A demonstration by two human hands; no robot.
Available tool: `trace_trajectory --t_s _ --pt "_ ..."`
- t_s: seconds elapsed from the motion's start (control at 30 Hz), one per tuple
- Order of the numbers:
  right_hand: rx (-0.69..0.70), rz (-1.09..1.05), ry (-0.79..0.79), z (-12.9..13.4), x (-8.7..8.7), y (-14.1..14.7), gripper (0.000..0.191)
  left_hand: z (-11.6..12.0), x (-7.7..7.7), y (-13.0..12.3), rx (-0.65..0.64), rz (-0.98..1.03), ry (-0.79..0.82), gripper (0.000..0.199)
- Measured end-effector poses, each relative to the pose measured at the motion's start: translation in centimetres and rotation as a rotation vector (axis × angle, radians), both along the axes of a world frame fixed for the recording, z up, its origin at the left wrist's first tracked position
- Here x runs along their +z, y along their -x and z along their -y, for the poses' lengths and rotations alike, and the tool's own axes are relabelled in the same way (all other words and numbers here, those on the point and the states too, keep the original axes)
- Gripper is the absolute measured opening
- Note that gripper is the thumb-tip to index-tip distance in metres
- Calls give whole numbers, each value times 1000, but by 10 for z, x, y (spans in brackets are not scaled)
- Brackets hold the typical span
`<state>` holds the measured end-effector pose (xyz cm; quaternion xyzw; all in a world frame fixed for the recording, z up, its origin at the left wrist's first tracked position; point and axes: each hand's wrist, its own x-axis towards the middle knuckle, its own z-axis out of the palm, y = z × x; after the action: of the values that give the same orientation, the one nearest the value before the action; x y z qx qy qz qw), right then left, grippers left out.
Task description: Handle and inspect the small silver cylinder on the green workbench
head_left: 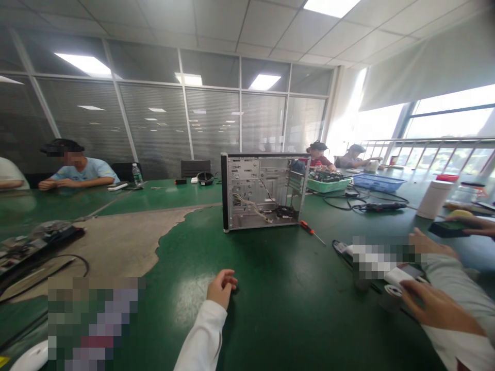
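Note:
My left hand (221, 288) rests on the green table with its fingers loosely bent, a little apart, and nothing in them. Beyond it stands a computer case (263, 190) with its side off, loose cables and a dark fan-like part inside. An orange-handled screwdriver (312, 232) lies by the case's right corner. At the right, my right hand (436, 309) is closed at the near end of a long white object (396, 276), beside a small round container (392, 298). What its fingers grip is hidden, and blurred squares cover part of that white object.
A co-worker's hand (433, 245) in a grey sleeve reaches in close to my right hand. Another person's hand (475, 225) holds a dark object. Green (328, 184) and blue baskets (379, 182), cables and a white bottle (431, 200) stand behind. Electronic parts (34, 245) lie left.

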<state>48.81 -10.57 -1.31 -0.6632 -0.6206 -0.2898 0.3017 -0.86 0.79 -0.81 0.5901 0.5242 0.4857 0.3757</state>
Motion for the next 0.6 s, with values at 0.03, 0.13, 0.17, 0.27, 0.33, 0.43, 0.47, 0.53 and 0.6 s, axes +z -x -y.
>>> trace_trajectory --t_s 0.03,0.13,0.17,0.27,0.33,0.43,0.47,0.53,0.6 --pt "-16 9 -4 0 -5 -1 17 0 0 0 -3 0 -5 27" --pt "-58 21 12 0 -14 3 20 0 -2 0 -15 9 -9 28" --pt "-60 25 17 1 -14 4 21 -1 -3 0 -16 16 -9 28" --pt "-53 16 -11 3 -10 8 23 -2 -4 -1 -7 26 -11 28" --pt "-40 -20 -24 3 -8 10 25 -2 -4 -1 -5 21 -15 27" --pt "-33 -72 -13 0 -5 14 26 -2 -3 -1 -12 4 -21 27" --pt "-32 -78 -5 -1 -4 15 26 -1 -3 -1 -14 -1 -23 27" --pt "-21 -75 12 -2 -3 17 24 0 -2 0 -14 -7 -23 28" --pt "-19 -82 12 -3 -2 19 23 0 -1 -1 -10 -6 -19 28"
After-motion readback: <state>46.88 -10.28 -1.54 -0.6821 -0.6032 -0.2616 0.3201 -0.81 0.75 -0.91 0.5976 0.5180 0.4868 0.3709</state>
